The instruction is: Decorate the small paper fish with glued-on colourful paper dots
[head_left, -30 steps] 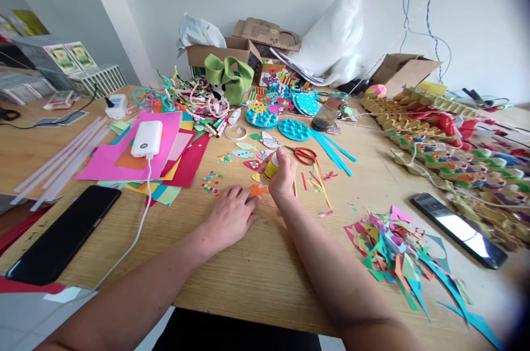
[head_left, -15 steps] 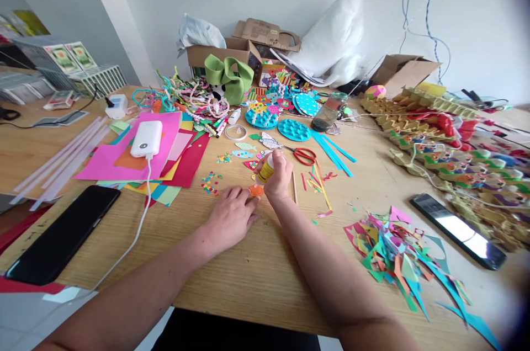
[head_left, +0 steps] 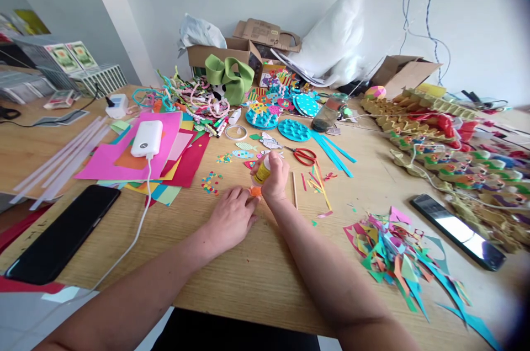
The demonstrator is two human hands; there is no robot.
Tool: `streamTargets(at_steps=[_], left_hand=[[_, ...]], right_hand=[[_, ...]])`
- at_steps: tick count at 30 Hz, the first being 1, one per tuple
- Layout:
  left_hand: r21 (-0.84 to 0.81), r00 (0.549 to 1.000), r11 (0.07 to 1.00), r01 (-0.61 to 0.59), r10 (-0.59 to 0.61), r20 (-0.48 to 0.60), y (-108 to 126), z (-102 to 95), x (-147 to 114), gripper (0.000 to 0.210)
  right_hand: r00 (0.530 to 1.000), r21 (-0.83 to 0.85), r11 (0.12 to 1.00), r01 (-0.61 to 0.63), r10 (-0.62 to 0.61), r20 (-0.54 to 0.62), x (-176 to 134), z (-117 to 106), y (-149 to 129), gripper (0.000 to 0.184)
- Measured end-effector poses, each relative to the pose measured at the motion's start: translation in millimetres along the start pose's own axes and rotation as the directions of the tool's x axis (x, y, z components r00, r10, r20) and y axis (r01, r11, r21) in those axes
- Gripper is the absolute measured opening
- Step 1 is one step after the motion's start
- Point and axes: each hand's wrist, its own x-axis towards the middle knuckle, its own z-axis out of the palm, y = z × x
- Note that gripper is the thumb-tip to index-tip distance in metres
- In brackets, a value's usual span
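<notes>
My right hand [head_left: 275,181] is wrapped round a small glue bottle [head_left: 262,172] with a yellow label. The bottle is tilted, its lower end towards an orange paper cutout [head_left: 255,191] on the table. My left hand [head_left: 232,213] rests on the tabletop with bent fingers, its fingertips holding the edge of that cutout; part of the cutout is hidden. Just beyond the hands lie several paper fish, among them a pale blue one [head_left: 242,154] and a white striped one [head_left: 270,141]. Small coloured paper dots [head_left: 210,183] are scattered left of the cutout.
Red-handled scissors [head_left: 305,157] and a thin wooden stick [head_left: 295,190] lie right of my hands. Paper scraps [head_left: 401,257] and a phone [head_left: 457,231] are farther right. At left are a black phone [head_left: 62,235], coloured sheets [head_left: 99,163] and a white power bank [head_left: 147,138] with its cable.
My right hand and the glue bottle have shifted slightly left and down, closer to the orange cutout. My left hand has stayed in place.
</notes>
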Motion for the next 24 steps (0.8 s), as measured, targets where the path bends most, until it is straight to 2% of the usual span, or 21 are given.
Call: streamTargets(at_steps=[8, 14, 24], left_hand=[[-0.002, 1.0, 1.0, -0.007, 0.007, 0.003, -0.5, -0.6, -1.1, 0.035], [0.012, 1.0, 1.0, -0.003, 0.003, -0.002, -0.8, -0.4, -0.4, 0.034], [0.01, 1.0, 1.0, 0.0, 0.0, -0.004, -0.4, 0.0, -0.8, 0.034]], right_hand=[[0.996, -0.017, 0.996, -0.084, 0.084, 0.018, 1.6, -1.6, -1.5, 0.041], [0.998, -0.03, 0.997, -0.065, 0.064, -0.027, 6.0, -6.6, 1.3, 0.043], [0.993, -0.073, 0.991, -0.108, 0.105, -0.046, 10.2, -12.0, -8.4, 0.04]])
